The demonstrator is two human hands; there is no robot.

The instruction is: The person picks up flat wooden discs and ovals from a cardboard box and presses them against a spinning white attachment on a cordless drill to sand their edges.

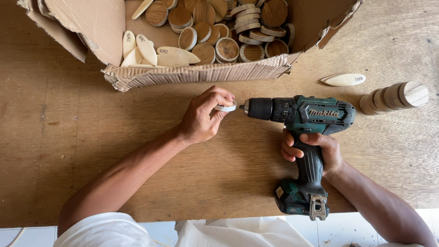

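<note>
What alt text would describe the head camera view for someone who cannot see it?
Left hand pinches a small wooden disc against the tip of a teal cordless drill gripped by the right hand on a wooden table. A torn cardboard box holds more discs.

Torn cardboard box [201, 73] blocking desk [68, 151] far edge, centre and left, crammed with wooden discs [227, 48]. Row of wooden discs [394, 97] lying near right edge; pale oval piece [345, 79] sitting just beyond. Cordless drill [299, 137] occupying centre-right. Open passage stretching along left side and near edge.
</note>
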